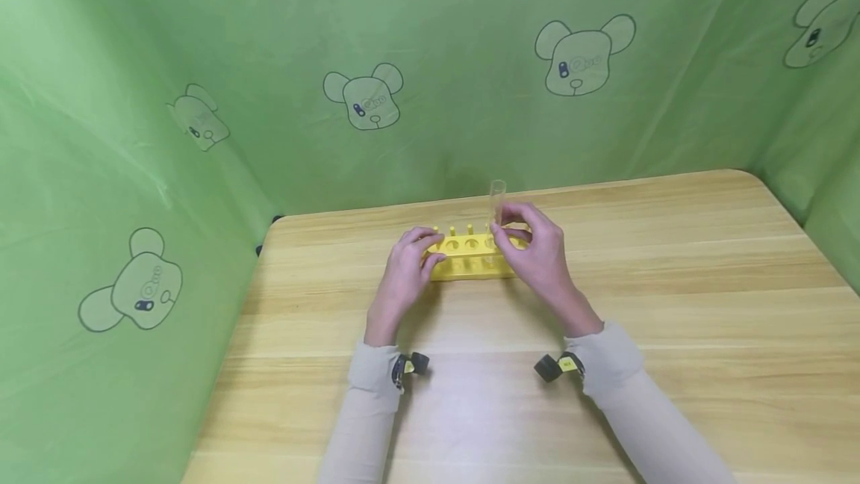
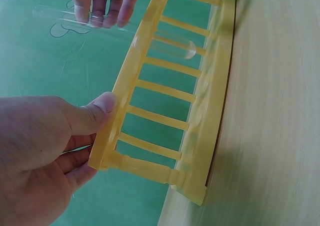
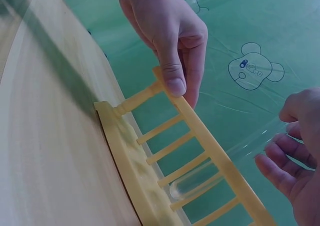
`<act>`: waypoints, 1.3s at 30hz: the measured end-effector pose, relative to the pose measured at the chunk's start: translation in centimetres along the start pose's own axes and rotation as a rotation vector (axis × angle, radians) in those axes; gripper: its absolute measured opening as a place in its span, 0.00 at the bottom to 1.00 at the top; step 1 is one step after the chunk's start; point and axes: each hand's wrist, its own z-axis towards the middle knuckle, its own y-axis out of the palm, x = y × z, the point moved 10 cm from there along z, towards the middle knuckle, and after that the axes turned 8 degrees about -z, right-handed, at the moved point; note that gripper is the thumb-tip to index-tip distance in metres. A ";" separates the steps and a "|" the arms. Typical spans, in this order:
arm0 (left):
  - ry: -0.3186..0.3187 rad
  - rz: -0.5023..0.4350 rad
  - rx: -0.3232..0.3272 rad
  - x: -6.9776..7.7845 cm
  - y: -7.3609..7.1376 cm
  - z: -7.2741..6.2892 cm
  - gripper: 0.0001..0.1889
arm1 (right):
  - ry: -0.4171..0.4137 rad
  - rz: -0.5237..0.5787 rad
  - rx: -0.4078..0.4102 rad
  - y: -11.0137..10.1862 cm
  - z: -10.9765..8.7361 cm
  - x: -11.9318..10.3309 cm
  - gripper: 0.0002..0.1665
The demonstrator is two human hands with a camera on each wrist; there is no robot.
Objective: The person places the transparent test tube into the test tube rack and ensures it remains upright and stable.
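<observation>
A yellow test tube rack stands upright on the wooden table, a row of round holes in its upper plate. My left hand grips the rack's left end, thumb on the near edge of the upper plate and fingers behind. Toward the rack's right half, my right hand pinches a clear glass test tube between thumb and fingers. In the left wrist view the test tube passes through a hole of the upper plate. Its rounded bottom hangs between the two plates, above the lower one.
The wooden table extends to both sides of the rack and toward me. Green curtains with printed bear heads stand close behind the table and at its left and right. Each sleeve carries a small black wrist camera.
</observation>
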 end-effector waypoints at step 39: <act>0.011 -0.013 -0.005 0.1 0.0 0.0 0.19 | 0.002 -0.012 -0.031 0.6 -0.3 0.6 0.16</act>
